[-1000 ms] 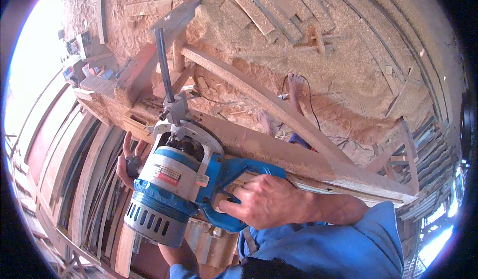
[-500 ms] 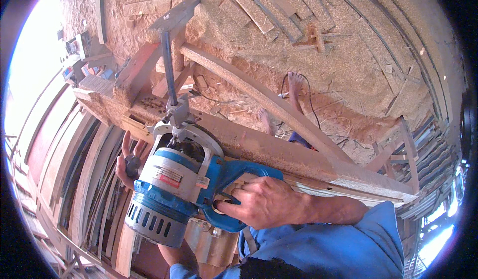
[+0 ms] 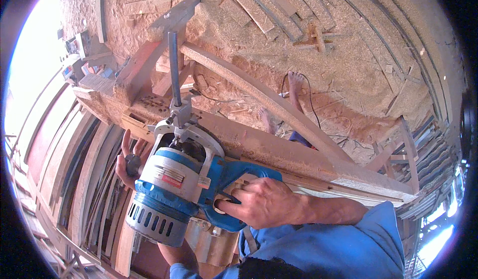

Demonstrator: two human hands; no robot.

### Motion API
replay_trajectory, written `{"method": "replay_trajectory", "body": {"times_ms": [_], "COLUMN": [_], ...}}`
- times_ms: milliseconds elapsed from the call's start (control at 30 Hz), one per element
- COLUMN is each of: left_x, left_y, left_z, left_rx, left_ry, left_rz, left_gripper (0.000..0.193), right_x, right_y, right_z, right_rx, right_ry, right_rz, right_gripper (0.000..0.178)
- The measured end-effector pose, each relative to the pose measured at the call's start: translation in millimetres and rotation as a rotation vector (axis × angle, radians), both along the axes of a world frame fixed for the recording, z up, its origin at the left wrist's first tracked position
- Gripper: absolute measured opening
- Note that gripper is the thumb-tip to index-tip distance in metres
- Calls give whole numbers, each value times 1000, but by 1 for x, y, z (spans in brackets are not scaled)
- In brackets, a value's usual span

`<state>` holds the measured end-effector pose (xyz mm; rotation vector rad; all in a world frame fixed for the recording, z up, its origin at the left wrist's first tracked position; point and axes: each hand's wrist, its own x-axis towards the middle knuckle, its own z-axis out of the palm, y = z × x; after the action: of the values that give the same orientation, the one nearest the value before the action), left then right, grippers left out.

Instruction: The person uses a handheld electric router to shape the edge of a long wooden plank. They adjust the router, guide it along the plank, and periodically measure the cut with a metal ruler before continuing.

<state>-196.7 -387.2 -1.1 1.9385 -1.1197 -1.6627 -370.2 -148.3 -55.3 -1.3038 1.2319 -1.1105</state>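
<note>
A blue and white handheld router (image 3: 172,174) rests tilted over the edge of the long wooden beam (image 3: 259,142), its vented motor end towards me. My right hand (image 3: 261,202) wraps round its blue D-shaped handle, with the index finger at the trigger. On the far side of the motor, my left hand (image 3: 127,172) lies round the dark side knob (image 3: 133,165), its fingers loosely spread; the motor hides part of this hand. A metal guide rod (image 3: 174,69) sticks out from the router's base. The cutting bit's contact with the wood is hidden.
A curved wooden brace (image 3: 264,97) runs behind the beam, and a wooden post (image 3: 139,72) rises at left. Stacked planks (image 3: 89,174) fill the left side. Someone's bare foot (image 3: 295,79) stands on the sawdust floor near a black cord (image 3: 313,102). More boards (image 3: 259,10) lie beyond.
The router's base and guide rod have shifted slightly to the right, and the rod leans differently. Both hands keep their places on the router.
</note>
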Motion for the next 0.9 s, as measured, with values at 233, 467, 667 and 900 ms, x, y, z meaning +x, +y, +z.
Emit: {"method": "replay_trajectory", "body": {"times_ms": [233, 467, 667, 900], "left_x": [3, 6, 6, -4], "left_y": [-3, -5, -5, 3], "left_z": [-3, -8, -11, -11], "left_rx": [6, 18, 16, -55], "left_ry": [-7, -10, -13, -57], "left_rz": [-6, -14, -25, -58], "left_gripper": [88, 88, 88, 90], "right_x": [-4, -3, -3, -1], "right_y": [1, -1, 1, 1], "right_z": [3, 3, 4, 4], "right_rx": [-10, -9, -7, 5], "right_ry": [79, 67, 74, 74], "right_rz": [-16, -22, -10, 19], "right_gripper": [22, 21, 23, 24]}}
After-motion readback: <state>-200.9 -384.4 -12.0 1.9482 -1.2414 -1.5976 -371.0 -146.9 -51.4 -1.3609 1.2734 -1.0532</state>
